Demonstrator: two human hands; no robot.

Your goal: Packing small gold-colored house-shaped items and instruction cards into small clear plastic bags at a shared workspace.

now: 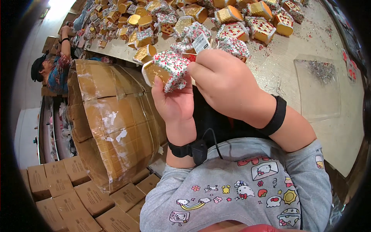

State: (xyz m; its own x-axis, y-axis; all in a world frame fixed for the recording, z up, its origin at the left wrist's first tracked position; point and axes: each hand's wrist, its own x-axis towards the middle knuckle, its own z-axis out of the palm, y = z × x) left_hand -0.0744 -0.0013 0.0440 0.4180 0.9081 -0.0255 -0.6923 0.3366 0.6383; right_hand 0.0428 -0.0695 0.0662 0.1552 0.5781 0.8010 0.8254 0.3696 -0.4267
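A small toy house ornament (174, 63) rests in my left hand (176, 104), with the thumb against its gold glittery side and the other fingers mostly hidden behind it. White coating dotted with red and green bits covers its roof. My right hand (228, 85) is closed at the roof's right end, its fingertips turned inward; what they pinch is hidden. Just above those knuckles a white printed tag (201, 43) sticks up, and I cannot tell whether it is joined to the ornament. More house ornaments (234, 33) lie on the table just beyond both hands.
A large open cardboard box (119, 120) stands against the table at left, above rows of closed brown cartons (83, 201). On the table (328, 139) at right lies a clear plastic sheet or bag (315, 96) with thin metal pieces (322, 72). Another person (58, 73) works at far left.
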